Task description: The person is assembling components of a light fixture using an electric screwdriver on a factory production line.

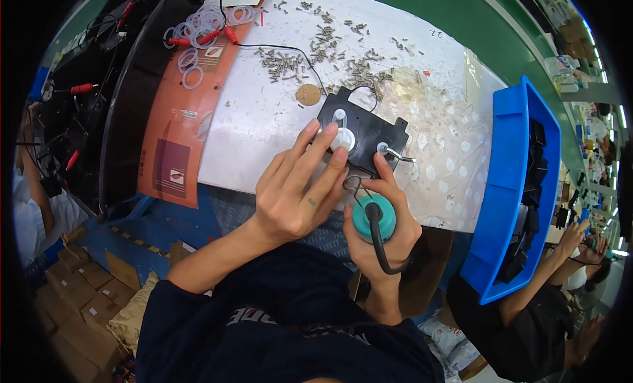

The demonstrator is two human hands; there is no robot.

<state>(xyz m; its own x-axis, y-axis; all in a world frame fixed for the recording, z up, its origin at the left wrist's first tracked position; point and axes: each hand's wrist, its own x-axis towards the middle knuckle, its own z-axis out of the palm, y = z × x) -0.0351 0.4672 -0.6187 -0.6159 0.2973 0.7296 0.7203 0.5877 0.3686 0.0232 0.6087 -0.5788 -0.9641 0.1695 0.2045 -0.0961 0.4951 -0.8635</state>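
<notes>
A black plastic casing (369, 129) with two white round wheels on its top lies near the table's front edge. My left hand (297, 188) has its fingers stretched out over it, the fingertips touching the larger white wheel (343, 139). My right hand (395, 234) is wrapped round a teal electric screwdriver (361, 224), whose black cord and wire hanging loop face up; its tip is hidden. The right index finger reaches onto the casing beside a bent metal piece (397, 154). A thin black wire runs from the casing to a red plug (230, 34).
Loose small metal pins (323, 43) scatter across the white table (231, 132). Clear rings (192, 77) lie on orange cardboard (168, 126) at left, beside a dark rack (128, 99). A blue bin (508, 119) of black parts stands right. Other people's arms (544, 271) show at both sides.
</notes>
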